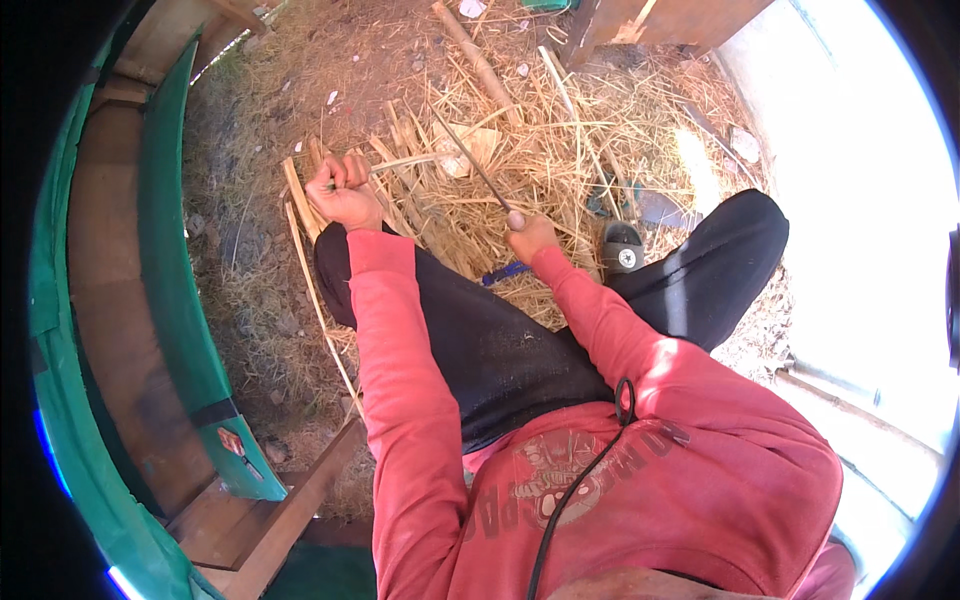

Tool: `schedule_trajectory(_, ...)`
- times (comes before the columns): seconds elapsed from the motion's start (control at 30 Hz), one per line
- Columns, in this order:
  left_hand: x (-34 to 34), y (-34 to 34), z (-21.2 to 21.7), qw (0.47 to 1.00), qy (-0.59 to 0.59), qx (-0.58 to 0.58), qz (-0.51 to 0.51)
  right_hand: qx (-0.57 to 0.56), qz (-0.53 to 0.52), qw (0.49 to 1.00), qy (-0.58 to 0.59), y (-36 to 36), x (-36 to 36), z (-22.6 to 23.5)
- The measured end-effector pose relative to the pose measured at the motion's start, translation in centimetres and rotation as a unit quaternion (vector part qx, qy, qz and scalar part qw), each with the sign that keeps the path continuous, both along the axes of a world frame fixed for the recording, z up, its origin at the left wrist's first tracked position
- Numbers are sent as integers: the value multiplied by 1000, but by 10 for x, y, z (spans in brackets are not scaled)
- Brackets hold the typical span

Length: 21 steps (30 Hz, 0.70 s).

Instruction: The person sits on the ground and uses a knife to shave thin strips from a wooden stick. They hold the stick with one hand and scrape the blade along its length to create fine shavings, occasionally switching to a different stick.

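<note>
Strip of pale wood (pixel 412 161) at eleven o'clock from centre of view, gripped in left hand (pixel 347 192) and pointing toward three. At twelve, near its tip, thin dark blade (pixel 475 167); cannot tell if touching. At one, right hand (pixel 533 239), closed around pale handle (pixel 515 219) of blade. Farther, at two, grey footwear (pixel 622 244).

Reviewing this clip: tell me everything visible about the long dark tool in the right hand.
The dark tool is long, thin and straight, apparently metal, with a pale, rounded piece where the right hand closes around its near end. It slants away, up and left, over the straw. Near its middle it meets or crosses the pale stick; contact is unclear.
</note>
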<state>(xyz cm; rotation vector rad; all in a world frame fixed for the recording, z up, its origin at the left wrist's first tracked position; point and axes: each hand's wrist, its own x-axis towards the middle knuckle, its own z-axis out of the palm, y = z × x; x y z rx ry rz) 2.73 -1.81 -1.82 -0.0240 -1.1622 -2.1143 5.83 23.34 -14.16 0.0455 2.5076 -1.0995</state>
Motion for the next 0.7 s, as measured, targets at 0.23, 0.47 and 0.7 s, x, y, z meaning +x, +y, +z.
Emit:
schedule_trajectory(0.23, -1, 5, 0, 999, -18, 33, 17, -149, -43, 981, 120, -21, -3, 29)
schedule_trajectory(0.47, 0, 8, 11, 999, -38, 16, 30, 158, 98, 983, 14, 19, 1, -81)
schedule_trajectory(0.7, -2, 1, 0, 1000, -19, 17, -11, -209, -18, 976, 54, -14, -18, 46)
